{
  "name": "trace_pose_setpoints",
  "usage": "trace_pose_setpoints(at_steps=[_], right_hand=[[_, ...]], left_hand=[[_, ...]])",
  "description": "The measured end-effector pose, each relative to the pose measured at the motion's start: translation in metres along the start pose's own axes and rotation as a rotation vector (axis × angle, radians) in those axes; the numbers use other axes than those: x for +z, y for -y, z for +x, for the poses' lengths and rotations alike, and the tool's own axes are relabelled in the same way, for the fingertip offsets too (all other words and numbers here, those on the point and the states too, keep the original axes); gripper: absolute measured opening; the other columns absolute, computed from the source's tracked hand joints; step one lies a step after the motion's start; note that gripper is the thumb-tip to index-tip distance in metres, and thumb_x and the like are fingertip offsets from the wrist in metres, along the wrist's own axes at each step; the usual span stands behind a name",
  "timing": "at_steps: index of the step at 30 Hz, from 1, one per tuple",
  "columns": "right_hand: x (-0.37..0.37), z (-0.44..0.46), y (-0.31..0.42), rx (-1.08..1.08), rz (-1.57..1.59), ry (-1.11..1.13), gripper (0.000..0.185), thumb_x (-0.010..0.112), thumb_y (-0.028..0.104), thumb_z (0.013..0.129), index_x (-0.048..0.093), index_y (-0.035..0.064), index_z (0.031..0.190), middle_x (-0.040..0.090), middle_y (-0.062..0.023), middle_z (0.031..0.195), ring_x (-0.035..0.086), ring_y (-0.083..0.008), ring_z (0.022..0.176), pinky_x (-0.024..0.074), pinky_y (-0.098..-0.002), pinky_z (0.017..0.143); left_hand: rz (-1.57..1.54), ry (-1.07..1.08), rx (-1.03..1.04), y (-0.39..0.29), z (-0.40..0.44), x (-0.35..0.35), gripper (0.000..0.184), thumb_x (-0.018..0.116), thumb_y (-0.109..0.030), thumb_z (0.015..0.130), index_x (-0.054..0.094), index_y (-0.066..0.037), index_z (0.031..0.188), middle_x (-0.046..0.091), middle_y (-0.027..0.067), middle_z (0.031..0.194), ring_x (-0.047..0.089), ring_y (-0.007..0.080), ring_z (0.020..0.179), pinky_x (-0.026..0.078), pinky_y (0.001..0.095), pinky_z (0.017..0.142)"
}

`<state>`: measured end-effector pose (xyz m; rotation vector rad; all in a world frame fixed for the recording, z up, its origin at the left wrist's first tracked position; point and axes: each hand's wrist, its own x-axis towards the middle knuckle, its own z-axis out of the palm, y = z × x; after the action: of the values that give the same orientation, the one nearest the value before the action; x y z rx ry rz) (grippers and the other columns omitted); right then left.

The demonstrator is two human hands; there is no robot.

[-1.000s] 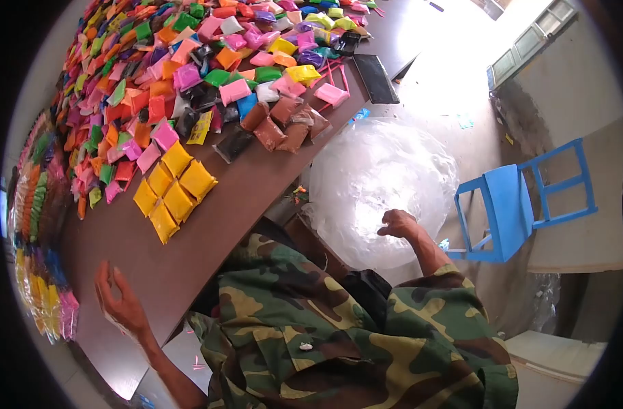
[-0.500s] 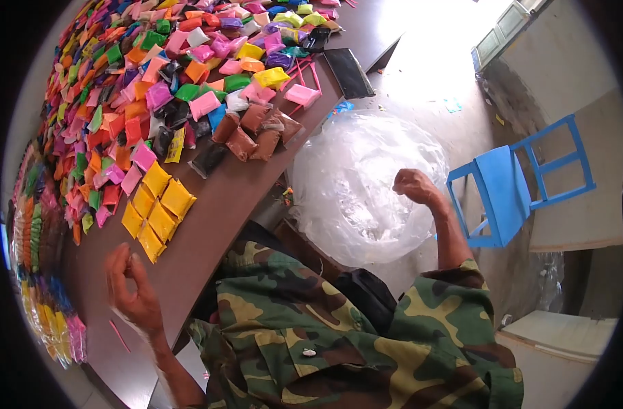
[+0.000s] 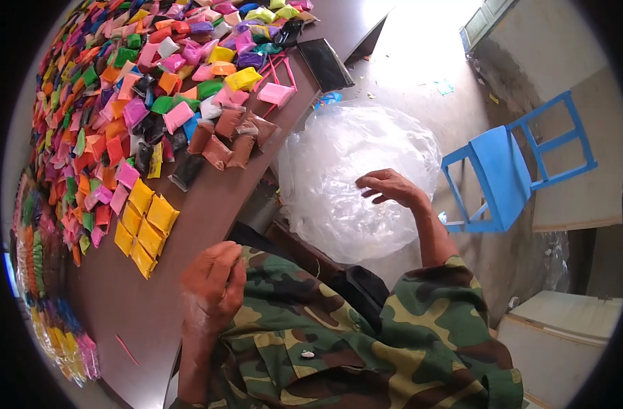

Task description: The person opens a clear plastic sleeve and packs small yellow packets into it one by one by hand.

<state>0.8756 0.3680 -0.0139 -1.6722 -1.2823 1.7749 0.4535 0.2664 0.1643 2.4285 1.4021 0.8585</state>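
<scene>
My left hand (image 3: pixel 216 283) was raised at the near edge of the counter (image 3: pixel 205 211), its fingers bent inward and its outline partly blurred; whether anything lay within the curl I could not tell. My right hand (image 3: pixel 393 187), half open with the fingers loosely bent and spread a little, hung over a large mass of clear plastic (image 3: pixel 338 221) and showed nothing in its hold. The yellow packets (image 3: pixel 150 237), six in number, lay flat on the counter, beyond my left hand and to its left, in two adjoining rows of three. Brown packets (image 3: pixel 217 152) were grouped ahead of the same hand, and past them spread a dense heap of multicoloured packets (image 3: pixel 135 114). A thin pink strip (image 3: pixel 126 347) lay to the left of that hand, nearer my body; a blue chair (image 3: pixel 499 174) stood to the right of my right hand. I judged the step to be a movement between holds, with the yellow packets set out in order and neither hand touching them. A move to them called for my left hand to travel outward and leftward, fingers opening, and to come down lightly so that the rows kept their alignment; any packet from the heap needed a longer reach and a pinch on one alone.
</scene>
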Motion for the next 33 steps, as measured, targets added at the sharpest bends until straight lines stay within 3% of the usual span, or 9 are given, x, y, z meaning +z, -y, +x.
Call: trace_pose_setpoints(at_steps=[3,6,9,11,13,19,25,30,33], right_hand=[[-0.012,0.029,-0.073,-0.003,-0.638,-0.212,0.067,0.078,0.042,0.087,0.065,0.0019,0.139,0.07,-0.0223,0.133,0.069,-0.035,0.12,0.0544,-0.0419,0.102],[-0.002,0.028,-0.108,0.218,-0.72,-0.067,0.102,0.089,0.049,0.078,0.045,-0.002,0.155,0.06,-0.0282,0.145,0.061,-0.0403,0.132,0.052,-0.0433,0.108],[0.02,0.021,-0.12,0.335,-0.524,-0.005,0.095,0.09,0.05,0.075,0.056,-0.0054,0.144,0.068,-0.0246,0.134,0.068,-0.0343,0.119,0.0565,-0.0422,0.096],[0.032,0.018,-0.117,0.296,-0.323,0.051,0.072,0.089,0.045,0.079,0.069,-0.0018,0.129,0.077,-0.0169,0.102,0.075,-0.0257,0.096,0.0587,-0.0379,0.079],[0.041,0.015,-0.093,0.258,-0.263,0.095,0.056,0.087,0.045,0.08,0.077,0.0012,0.114,0.076,-0.0136,0.091,0.074,-0.0238,0.092,0.0577,-0.0368,0.077],[0.024,0.016,-0.047,0.117,-0.34,0.094,0.047,0.086,0.047,0.081,0.079,0.0036,0.098,0.073,-0.0072,0.087,0.067,-0.0177,0.086,0.0558,-0.0334,0.077],[0.022,0.001,0.041,-0.063,-0.204,0.096,0.038,0.08,0.035,0.084,0.075,-0.0026,0.091,0.073,-0.0084,0.085,0.069,-0.0185,0.078,0.058,-0.0319,0.074],[0.017,-0.011,0.083,-0.195,-0.112,0.004,0.026,0.079,0.024,0.088,0.07,0.0006,0.084,0.071,-0.0058,0.082,0.066,-0.0136,0.075,0.0566,-0.0294,0.071],[0.007,-0.011,0.077,-0.289,0.195,-0.1,0.019,0.076,0.021,0.091,0.067,0.0052,0.084,0.077,-0.0101,0.092,0.073,-0.0148,0.08,0.0568,-0.03,0.07]], left_hand=[[-0.006,0.066,-0.022,0.0,0.002,0.005,0.024,0.076,0.001,0.087,0.07,-0.001,0.11,0.074,0.0155,0.107,0.073,0.0347,0.095,0.06,0.0408,0.083],[-0.022,0.104,-0.026,0.001,0.004,0.013,0.023,0.077,0.0,0.087,0.071,-0.002,0.109,0.074,0.0142,0.107,0.074,0.0338,0.095,0.06,0.0409,0.083],[-0.045,0.149,-0.037,0.0,0.01,0.02,0.022,0.077,-0.002,0.087,0.071,-0.003,0.109,0.074,0.014,0.107,0.074,0.0337,0.095,0.06,0.0406,0.082],[-0.062,0.17,-0.05,-0.002,0.016,0.023,0.022,0.077,-0.002,0.088,0.071,-0.003,0.109,0.074,0.0138,0.106,0.074,0.0336,0.096,0.059,0.0405,0.083],[-0.08,0.184,-0.056,-0.004,0.024,0.025,0.021,0.077,-0.003,0.088,0.071,-0.003,0.109,0.074,0.0134,0.106,0.073,0.0334,0.096,0.059,0.0405,0.083],[-0.219,0.308,-0.013,-0.014,0.065,0.043,0.022,0.075,-0.006,0.091,0.069,-0.002,0.112,0.072,0.0162,0.111,0.072,0.036,0.1,0.058,0.0401,0.086],[-0.243,0.267,0.148,-0.017,0.094,0.127,0.038,0.075,-0.018,0.093,0.066,-0.004,0.126,0.069,0.0184,0.125,0.068,0.0387,0.113,0.056,0.0442,0.096],[-0.228,0.516,0.115,-0.002,0.075,0.171,0.045,0.074,-0.023,0.092,0.064,-0.004,0.132,0.071,0.0179,0.116,0.068,0.0401,0.109,0.056,0.0469,0.092],[-0.167,0.687,0.161,0.009,0.051,0.189,0.045,0.073,-0.026,0.092,0.064,-0.004,0.13,0.072,0.0162,0.106,0.068,0.0412,0.1,0.055,0.0507,0.085]])
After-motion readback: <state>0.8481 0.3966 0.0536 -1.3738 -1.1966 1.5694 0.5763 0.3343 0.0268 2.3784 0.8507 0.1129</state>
